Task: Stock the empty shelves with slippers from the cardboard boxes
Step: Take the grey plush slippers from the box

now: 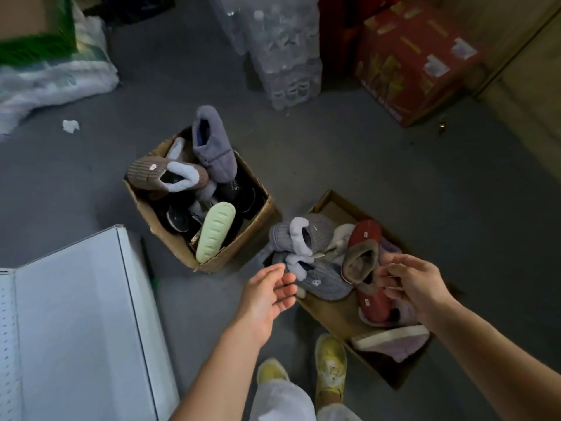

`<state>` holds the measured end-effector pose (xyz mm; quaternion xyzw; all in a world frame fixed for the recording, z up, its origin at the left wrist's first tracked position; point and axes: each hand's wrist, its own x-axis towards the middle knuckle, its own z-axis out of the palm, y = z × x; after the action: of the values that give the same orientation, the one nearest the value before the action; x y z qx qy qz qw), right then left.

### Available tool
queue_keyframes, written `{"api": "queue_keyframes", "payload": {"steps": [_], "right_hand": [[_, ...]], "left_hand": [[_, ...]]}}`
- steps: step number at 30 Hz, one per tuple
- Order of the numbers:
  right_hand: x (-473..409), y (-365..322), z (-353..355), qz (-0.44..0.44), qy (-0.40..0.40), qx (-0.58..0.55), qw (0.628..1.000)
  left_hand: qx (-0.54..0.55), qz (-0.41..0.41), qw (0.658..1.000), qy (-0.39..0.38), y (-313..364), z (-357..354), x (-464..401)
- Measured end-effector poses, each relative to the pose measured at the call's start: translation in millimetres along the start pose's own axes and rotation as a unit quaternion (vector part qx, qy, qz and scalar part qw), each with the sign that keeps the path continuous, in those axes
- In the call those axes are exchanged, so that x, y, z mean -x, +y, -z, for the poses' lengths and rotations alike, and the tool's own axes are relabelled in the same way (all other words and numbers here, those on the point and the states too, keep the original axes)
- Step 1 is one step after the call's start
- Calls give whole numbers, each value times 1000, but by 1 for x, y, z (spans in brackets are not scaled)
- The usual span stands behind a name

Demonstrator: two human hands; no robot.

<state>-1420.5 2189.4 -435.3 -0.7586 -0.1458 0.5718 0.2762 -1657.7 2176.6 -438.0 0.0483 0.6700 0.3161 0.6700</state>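
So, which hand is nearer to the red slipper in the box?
Right. The right hand is at the red slipper, at its opening; the left hand hovers further left, beside the grey slippers.

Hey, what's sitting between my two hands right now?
In the head view, a grey slipper in the right-hand box lies between the left hand and the right hand, with a red slipper beside it, nearer the right hand.

A grey floor (349, 153) is seen under dim light. Beyond it, shrink-wrapped water bottles (285, 56) are stacked; a red carton (416, 59) is set right of them, against a beige wall (528, 71). Left of the bottles, white bags (54, 77) are piled.
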Motion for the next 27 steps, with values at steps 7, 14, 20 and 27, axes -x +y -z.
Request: {"api": "queue_keyframes", "payload": {"steps": [7, 14, 20, 27], "right_hand": [[-73, 68, -16, -99, 29, -25, 994], [-130, 136, -30, -152, 30, 11, 988], [-175, 165, -48, -143, 2, 38, 989], [-222, 152, -83, -44, -41, 111, 992]], "left_hand": [[-95, 33, 995, 10, -31, 3, -93], [-156, 53, 986, -6, -62, -2, -154], [-159, 83, 984, 14, -92, 8, -204], [-87, 117, 987, 69, -122, 5, -263]]}}
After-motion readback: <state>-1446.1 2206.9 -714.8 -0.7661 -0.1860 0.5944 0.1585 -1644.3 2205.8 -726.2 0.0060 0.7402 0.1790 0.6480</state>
